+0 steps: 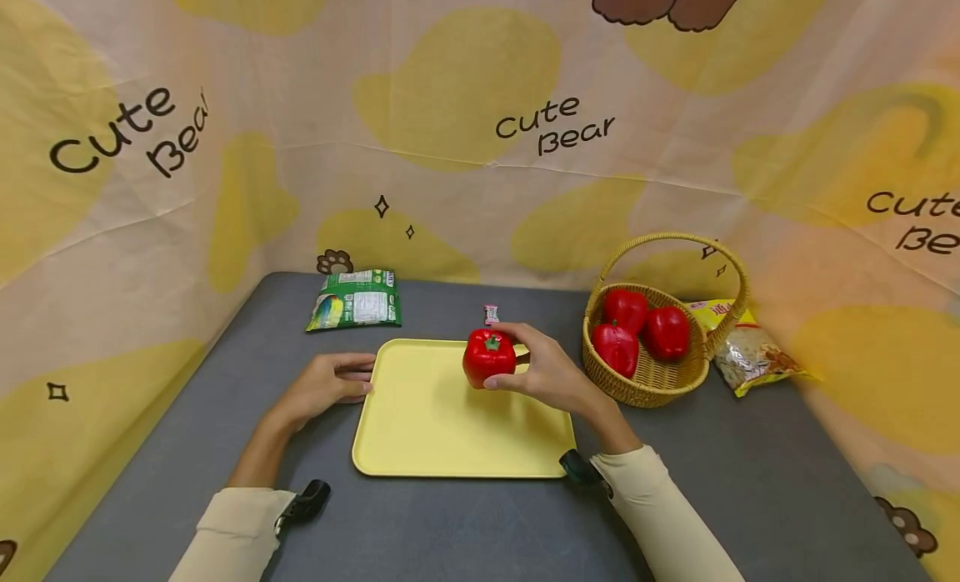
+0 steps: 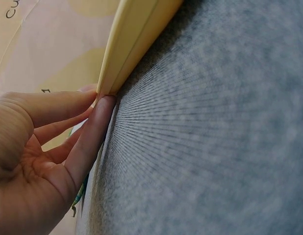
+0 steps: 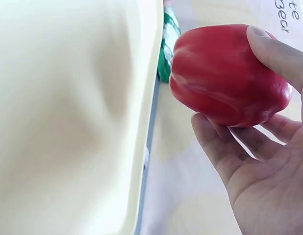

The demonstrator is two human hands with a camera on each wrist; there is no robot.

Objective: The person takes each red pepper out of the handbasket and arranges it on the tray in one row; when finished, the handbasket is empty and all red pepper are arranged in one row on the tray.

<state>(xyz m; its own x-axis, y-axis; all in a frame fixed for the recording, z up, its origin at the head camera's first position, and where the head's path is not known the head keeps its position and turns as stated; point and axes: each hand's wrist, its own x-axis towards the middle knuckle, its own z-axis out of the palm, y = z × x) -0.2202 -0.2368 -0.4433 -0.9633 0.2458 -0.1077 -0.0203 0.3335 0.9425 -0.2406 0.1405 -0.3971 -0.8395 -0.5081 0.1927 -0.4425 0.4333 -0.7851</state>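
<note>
My right hand [image 1: 551, 369] holds a red bell pepper [image 1: 486, 361] with a green stem above the yellow tray [image 1: 420, 432]. The thumb and fingers lie on opposite sides of the pepper [image 3: 225, 73] in the right wrist view, where part of the palm shows. At the tray's left edge, my left hand [image 1: 322, 388] pinches the rim. Its thumb and a finger meet at the tray's rim [image 2: 127, 44] in the left wrist view, low beside the grey table. Three more red bell peppers [image 1: 666, 332] sit in a wicker basket [image 1: 652, 394] right of the tray.
A green snack packet [image 1: 356, 303] lies at the back left of the grey table [image 1: 450, 532]. Behind the tray is a small pink wrapped candy [image 1: 491, 314]. A yellow and clear snack bag [image 1: 753, 357] lies right of the basket. Printed cloth [image 1: 450, 90] encloses the table's back and sides.
</note>
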